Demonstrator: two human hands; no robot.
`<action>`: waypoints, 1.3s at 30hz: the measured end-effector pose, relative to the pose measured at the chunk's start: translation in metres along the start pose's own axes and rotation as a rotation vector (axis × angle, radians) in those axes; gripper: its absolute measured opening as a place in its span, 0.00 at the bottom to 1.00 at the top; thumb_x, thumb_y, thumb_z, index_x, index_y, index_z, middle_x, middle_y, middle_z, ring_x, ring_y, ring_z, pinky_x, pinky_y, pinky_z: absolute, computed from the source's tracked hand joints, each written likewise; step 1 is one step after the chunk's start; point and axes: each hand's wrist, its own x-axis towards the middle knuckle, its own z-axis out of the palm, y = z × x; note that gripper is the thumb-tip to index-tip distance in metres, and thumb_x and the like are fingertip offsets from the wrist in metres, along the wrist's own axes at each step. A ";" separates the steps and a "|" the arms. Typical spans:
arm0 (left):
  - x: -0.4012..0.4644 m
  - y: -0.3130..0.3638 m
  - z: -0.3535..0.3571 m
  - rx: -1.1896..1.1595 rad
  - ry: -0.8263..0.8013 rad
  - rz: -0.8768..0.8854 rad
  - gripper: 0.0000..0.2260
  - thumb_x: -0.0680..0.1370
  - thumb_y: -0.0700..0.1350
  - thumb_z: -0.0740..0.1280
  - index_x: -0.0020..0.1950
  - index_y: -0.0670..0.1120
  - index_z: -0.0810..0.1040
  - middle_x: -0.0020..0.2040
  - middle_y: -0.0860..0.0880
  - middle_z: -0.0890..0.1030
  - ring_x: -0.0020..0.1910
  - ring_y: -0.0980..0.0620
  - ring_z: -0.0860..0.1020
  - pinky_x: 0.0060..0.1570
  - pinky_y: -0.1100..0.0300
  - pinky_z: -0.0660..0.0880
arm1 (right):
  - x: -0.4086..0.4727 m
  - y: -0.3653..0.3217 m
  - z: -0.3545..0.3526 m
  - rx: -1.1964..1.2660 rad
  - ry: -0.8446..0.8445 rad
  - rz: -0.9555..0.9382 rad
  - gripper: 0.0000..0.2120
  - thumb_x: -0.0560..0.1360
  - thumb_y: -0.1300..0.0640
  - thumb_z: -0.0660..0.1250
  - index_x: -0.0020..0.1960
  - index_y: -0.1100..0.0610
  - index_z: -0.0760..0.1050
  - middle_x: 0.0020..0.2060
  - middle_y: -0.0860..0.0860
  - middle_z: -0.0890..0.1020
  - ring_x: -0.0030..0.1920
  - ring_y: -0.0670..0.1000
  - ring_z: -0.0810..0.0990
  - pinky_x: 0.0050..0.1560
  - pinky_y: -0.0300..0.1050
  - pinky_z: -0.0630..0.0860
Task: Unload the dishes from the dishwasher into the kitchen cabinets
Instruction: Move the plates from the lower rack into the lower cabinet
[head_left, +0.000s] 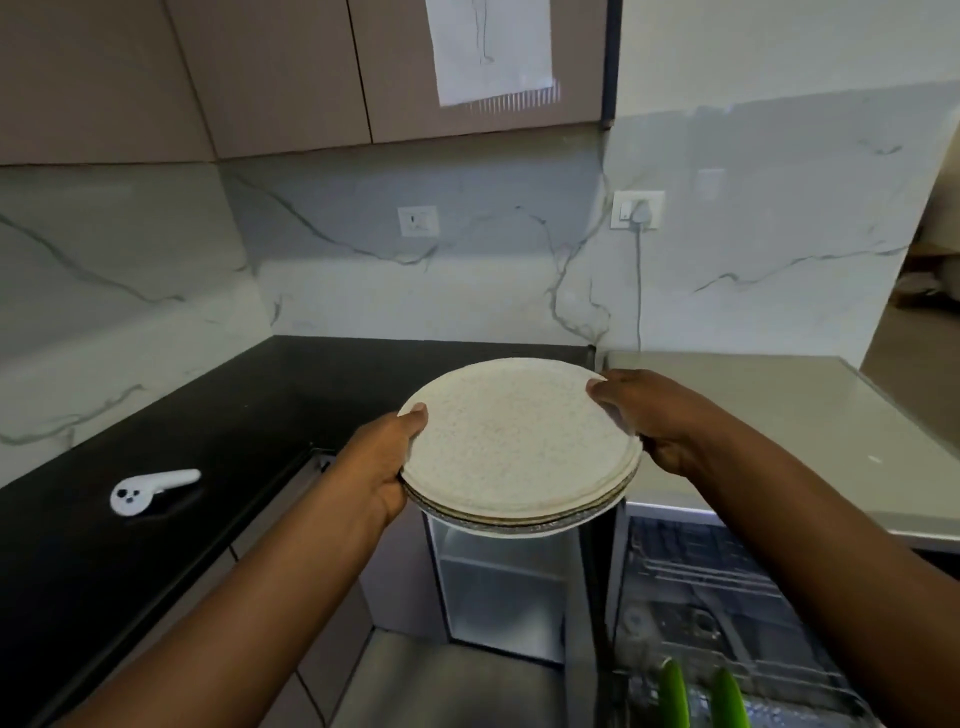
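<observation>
A stack of several round speckled white plates (511, 436) is held level in the air in front of me, above the gap between counter and dishwasher. My left hand (382, 460) grips the stack's left edge, thumb on top. My right hand (649, 415) grips the right edge the same way. Below at the right, the open dishwasher (691, 597) shows its wire rack, with two green items (698, 696) standing at the bottom edge of the view. Closed upper cabinets (270, 73) hang above the marble backsplash.
A black L-shaped counter (208, 441) lies to the left with a white handheld device (150, 491) on it. A grey top (753, 415) covers the dishwasher. An open lower compartment (498, 582) sits under the plates. A plug and cord (639, 213) hang on the wall.
</observation>
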 end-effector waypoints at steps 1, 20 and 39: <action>0.008 0.001 -0.013 0.001 0.010 0.007 0.14 0.80 0.44 0.63 0.63 0.38 0.75 0.57 0.39 0.80 0.50 0.42 0.80 0.47 0.51 0.77 | 0.001 -0.001 0.014 0.053 0.006 0.027 0.13 0.80 0.56 0.61 0.54 0.65 0.77 0.44 0.60 0.80 0.39 0.54 0.77 0.36 0.44 0.72; 0.200 -0.247 -0.145 -0.012 0.190 -0.326 0.11 0.80 0.45 0.61 0.59 0.44 0.76 0.49 0.44 0.81 0.47 0.43 0.78 0.42 0.53 0.75 | 0.110 0.289 0.206 0.217 0.136 0.599 0.04 0.76 0.63 0.63 0.47 0.63 0.76 0.37 0.58 0.77 0.36 0.53 0.74 0.34 0.42 0.70; 0.443 -0.480 -0.067 0.239 0.055 -0.240 0.30 0.63 0.44 0.64 0.64 0.34 0.70 0.60 0.34 0.74 0.52 0.44 0.73 0.50 0.55 0.70 | 0.324 0.524 0.216 0.131 0.532 0.526 0.05 0.76 0.65 0.63 0.48 0.66 0.76 0.41 0.59 0.76 0.36 0.53 0.74 0.32 0.40 0.68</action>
